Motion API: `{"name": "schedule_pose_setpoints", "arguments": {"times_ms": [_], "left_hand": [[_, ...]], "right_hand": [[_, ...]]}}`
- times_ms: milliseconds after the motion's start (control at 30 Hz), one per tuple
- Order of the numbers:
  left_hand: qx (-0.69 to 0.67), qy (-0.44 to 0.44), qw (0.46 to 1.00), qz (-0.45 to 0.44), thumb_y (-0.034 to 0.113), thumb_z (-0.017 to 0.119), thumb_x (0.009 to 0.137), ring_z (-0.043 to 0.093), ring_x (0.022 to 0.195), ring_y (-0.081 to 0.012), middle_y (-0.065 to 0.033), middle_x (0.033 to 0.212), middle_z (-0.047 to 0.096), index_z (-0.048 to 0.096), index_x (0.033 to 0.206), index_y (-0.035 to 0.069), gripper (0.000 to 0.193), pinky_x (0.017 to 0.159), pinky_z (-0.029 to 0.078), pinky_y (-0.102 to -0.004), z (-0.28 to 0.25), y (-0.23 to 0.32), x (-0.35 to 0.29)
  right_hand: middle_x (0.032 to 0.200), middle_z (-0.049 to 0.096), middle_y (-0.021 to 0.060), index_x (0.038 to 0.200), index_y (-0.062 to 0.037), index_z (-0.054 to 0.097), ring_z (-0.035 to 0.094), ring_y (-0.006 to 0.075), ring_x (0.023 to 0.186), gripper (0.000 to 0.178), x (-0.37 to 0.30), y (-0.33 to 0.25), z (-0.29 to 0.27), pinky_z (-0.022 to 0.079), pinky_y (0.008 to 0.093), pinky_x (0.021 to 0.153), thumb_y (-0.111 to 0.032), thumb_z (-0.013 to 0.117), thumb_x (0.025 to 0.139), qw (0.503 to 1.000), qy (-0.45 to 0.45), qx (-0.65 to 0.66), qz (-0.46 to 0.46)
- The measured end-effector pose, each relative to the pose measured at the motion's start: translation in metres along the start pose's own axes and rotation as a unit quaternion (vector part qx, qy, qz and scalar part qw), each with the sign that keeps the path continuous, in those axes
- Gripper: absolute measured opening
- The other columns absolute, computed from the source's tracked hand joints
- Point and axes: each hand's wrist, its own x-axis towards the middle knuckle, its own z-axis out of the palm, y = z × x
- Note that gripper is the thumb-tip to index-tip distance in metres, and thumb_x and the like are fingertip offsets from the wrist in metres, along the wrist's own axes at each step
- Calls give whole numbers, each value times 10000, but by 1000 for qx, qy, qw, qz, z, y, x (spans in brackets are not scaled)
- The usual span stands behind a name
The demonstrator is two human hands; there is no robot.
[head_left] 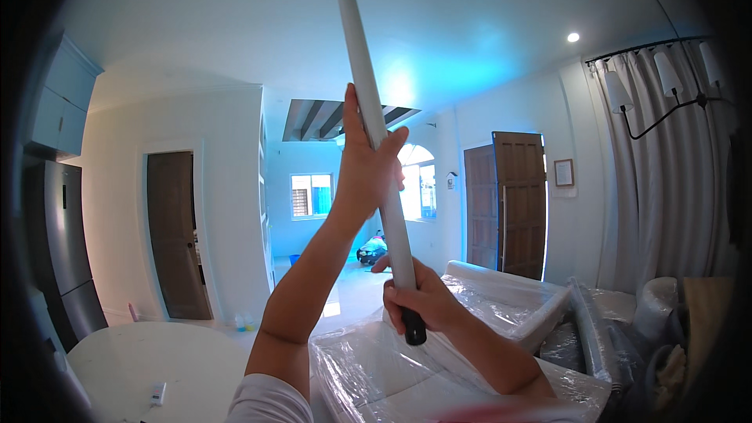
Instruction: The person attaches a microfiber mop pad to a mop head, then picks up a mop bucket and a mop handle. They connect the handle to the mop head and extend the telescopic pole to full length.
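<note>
A long white pole (pixel 356 31) rises from in front of me and leaves the picture at the top, leaning a little to the left. Its lower end has a black cap (pixel 415 329). Higher up, my left hand (pixel 366 168) is closed around the pole, with one finger stretched along its side and the thumb on the other side. Just above the cap, my right hand (pixel 423 296) wraps its fingers round the pole. The pole's top end is out of view.
Plastic-wrapped furniture (pixel 376 376) stands close in front, reaching right. A round white table (pixel 117 368) with a small white item (pixel 158 394) is at left. A wall-side lamp (pixel 666 113) with several shades hangs by grey curtains (pixel 642 188). A brown door (pixel 520 204) stands ajar.
</note>
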Motion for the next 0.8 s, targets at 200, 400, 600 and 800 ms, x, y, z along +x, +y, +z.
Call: {"name": "schedule_pose_setpoints", "arguments": {"times_ms": [200,400,600,800], "left_hand": [[65,60,996,22,224,604,779,520,475,-149,-117,767,472,117,1318,127,733,400,484,-276,-2,25,61],[40,48,996,64,40,510,758,556,486,-225,-215,847,470,-80,1312,56,809,416,504,-317,38,30,102],[25,55,993,106,16,450,755,571,509,-261,-289,901,493,-137,1300,24,801,451,517,-318,117,5,137],[45,44,992,114,6,412,762,597,546,-273,-301,918,514,-134,1303,-16,769,510,525,-304,179,5,160]], "right_hand": [[597,489,28,1073,-15,456,483,104,403,340,33,-61,-9,420,216,380,-153,563,781,998,22,-29,-58],[609,496,23,1218,-5,406,481,77,381,506,31,-106,-54,410,201,362,-154,569,763,988,74,-97,-98],[647,516,37,1314,-95,318,485,91,405,587,10,-138,-139,419,214,355,-148,590,797,971,90,-130,-179],[638,524,58,1322,-105,303,489,91,397,576,-8,-173,-190,433,203,361,-210,573,823,956,115,-172,-207]]}}
